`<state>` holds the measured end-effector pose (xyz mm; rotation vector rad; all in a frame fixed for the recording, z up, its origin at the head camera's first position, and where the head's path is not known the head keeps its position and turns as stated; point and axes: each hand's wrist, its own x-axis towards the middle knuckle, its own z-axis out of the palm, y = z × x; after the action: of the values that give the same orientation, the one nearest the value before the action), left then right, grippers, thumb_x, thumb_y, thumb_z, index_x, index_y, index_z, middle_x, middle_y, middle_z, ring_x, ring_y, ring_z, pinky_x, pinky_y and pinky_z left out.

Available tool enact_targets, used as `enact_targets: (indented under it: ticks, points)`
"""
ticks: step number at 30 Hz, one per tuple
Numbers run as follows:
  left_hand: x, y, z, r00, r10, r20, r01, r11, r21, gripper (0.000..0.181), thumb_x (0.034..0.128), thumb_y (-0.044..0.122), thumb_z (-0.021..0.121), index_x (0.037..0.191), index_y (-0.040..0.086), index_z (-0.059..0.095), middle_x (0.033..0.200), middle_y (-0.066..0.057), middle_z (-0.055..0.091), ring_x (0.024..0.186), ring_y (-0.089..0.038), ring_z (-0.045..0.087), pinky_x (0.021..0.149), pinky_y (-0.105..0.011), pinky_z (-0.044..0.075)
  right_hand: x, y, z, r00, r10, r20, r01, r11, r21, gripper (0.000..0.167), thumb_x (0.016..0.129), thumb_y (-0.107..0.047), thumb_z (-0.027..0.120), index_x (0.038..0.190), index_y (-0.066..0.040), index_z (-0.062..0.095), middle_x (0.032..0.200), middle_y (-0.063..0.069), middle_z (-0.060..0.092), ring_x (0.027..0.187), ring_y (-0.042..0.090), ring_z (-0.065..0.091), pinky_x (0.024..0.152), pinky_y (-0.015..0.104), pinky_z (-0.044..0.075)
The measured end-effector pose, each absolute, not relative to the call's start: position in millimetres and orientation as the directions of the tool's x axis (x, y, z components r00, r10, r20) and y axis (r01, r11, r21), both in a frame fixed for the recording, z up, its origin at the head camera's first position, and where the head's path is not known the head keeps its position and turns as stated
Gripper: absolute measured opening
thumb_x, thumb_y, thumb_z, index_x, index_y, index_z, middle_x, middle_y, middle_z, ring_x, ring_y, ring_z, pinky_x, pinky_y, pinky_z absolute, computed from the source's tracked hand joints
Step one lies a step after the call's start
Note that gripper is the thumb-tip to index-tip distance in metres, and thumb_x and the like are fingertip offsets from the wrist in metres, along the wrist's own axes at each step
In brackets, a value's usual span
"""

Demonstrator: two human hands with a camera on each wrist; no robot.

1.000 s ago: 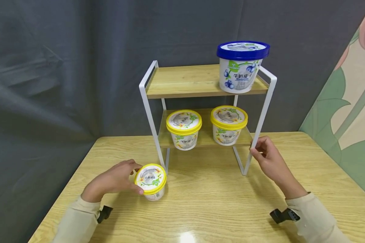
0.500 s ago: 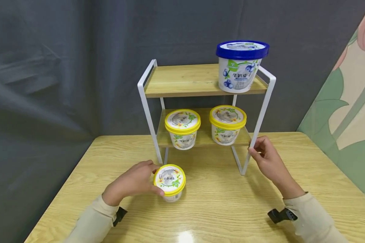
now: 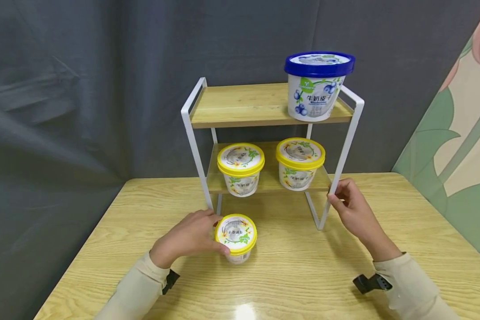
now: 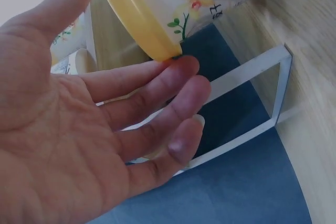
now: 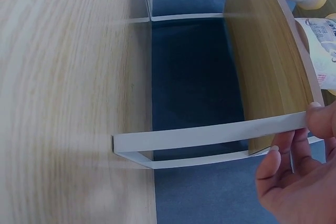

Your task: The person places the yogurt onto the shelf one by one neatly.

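My left hand (image 3: 192, 238) grips a small white tub with a yellow lid (image 3: 236, 233) by its rim, thumb at the near side and fingers at the far side. The tub is low, in front of the rack's left leg; I cannot tell whether its base touches the table. In the left wrist view the yellow lid (image 4: 142, 17) is close above the fingertips. My right hand (image 3: 354, 213) pinches the right front leg of a two-tier wooden rack (image 3: 240, 104). The right wrist view has thumb and fingers around that white metal leg (image 5: 210, 131).
Two more yellow-lidded tubs, a left one (image 3: 241, 169) and a right one (image 3: 300, 162), stand on the lower shelf. A larger blue-lidded tub (image 3: 314, 95) stands at the top shelf's right end. Dark cloth (image 3: 84, 89) hangs behind the wooden table (image 3: 288, 275).
My left hand has carried the yellow-lidded tub rightwards along the front of the rack, from beside its left leg. The right hand has kept its hold on the rack leg.
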<state>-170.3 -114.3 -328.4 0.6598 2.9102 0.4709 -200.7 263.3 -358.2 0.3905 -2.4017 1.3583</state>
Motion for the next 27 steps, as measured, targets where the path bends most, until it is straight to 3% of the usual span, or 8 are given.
enact_targets:
  ticks: [9,16,27]
  points:
    - [-154,-92,-335,-0.945,0.316,0.088,0.326,0.876,0.356,0.100,0.0818,0.062,0.072,0.149,-0.005,0.039,0.143,-0.022,0.048,0.128,-0.036,0.051,0.104,-0.048,0.047,-201,265,-361,-0.896,-0.065,0.438,-0.408,0.505,-0.760,0.017,0.099,0.002,0.054,0.114,0.006,0.045,0.097,-0.004,0.053,0.086,-0.001,0.051,0.069,0.018,0.045]
    - [-147,-81,-350,-0.936,0.307,0.174,0.346,0.895,0.282,0.102,0.0734,0.067,0.076,0.139,-0.006,0.048,0.118,-0.016,0.052,0.103,-0.026,0.050,0.083,-0.040,0.053,-201,264,-361,-0.895,-0.061,0.441,-0.411,0.498,-0.764,0.017,0.099,0.002,0.054,0.113,0.006,0.045,0.097,-0.004,0.053,0.086,-0.001,0.052,0.069,0.018,0.045]
    - [-154,-86,-350,-0.928,0.350,0.126,0.372,0.869,0.327,0.094,0.0667,0.066,0.082,0.128,-0.002,0.060,0.114,-0.010,0.051,0.103,-0.024,0.046,0.090,-0.041,0.048,-202,264,-359,-0.889,-0.069,0.452,-0.424,0.497,-0.757,0.017,0.099,0.003,0.054,0.113,0.007,0.045,0.098,-0.002,0.053,0.086,-0.001,0.052,0.069,0.018,0.045]
